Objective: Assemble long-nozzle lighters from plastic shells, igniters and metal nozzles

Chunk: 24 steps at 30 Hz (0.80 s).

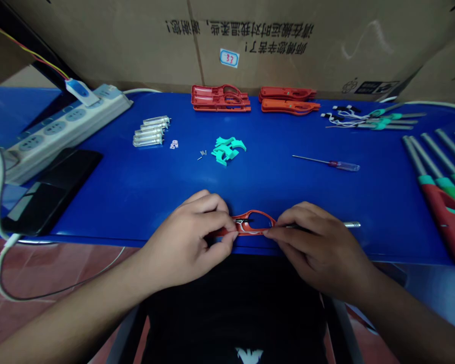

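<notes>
An orange lighter casing half (255, 213) lies open side up at the table's front edge, with a black part and white wire inside it. My left hand (197, 235) grips its left end, fingertips pressed at the wire. At the casing's right end, my right hand (313, 242) pinches the casing where a metal tube (352, 224) meets it; the tube's tip sticks out to the right, and its middle is hidden under my fingers.
Behind are red casings (220, 99), orange casings (290, 105), green pieces (227, 150), tiny screws (202, 153), clear cylinders (150, 132) and wired tubes (387, 121). A screwdriver (343, 165) lies centre right, assembled lighters (445, 202) far right, a power strip (55, 126) and phone (53, 192) left.
</notes>
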### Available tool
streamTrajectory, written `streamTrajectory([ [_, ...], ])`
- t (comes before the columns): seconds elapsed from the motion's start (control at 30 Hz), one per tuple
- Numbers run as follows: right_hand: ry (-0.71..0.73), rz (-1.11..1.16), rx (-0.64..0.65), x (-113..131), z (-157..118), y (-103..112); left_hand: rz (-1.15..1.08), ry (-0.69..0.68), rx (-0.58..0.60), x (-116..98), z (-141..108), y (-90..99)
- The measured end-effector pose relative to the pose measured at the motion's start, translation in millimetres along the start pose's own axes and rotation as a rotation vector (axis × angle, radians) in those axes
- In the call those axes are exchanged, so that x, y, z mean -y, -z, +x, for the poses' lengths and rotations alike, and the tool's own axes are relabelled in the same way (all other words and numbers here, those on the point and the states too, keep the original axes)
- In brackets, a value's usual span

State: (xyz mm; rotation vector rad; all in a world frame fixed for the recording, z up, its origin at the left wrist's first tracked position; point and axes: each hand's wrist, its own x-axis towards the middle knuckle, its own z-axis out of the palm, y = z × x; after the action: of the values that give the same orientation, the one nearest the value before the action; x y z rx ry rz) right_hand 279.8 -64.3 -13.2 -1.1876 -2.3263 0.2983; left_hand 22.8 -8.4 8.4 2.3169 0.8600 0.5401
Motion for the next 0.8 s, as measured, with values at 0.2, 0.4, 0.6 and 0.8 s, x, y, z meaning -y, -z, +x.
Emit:
streamTrajectory([
  [0.2,-0.026,-0.055,0.103,5,5,2,0.096,-0.029,0.026,-6,4,1.3],
  [0.4,-0.033,-0.075,0.113,7,6,3,0.188,-0.115,0.019,-8,6,-8.8],
  [0.6,-0.045,-0.044,0.100,6,6,4,0.117,-0.096,-0.001,-8,6,-11.9],
  [0.8,-0.003,-0.041,0.100,3,5,2,0.183,-0.110,0.013,-10,7,-12.4],
])
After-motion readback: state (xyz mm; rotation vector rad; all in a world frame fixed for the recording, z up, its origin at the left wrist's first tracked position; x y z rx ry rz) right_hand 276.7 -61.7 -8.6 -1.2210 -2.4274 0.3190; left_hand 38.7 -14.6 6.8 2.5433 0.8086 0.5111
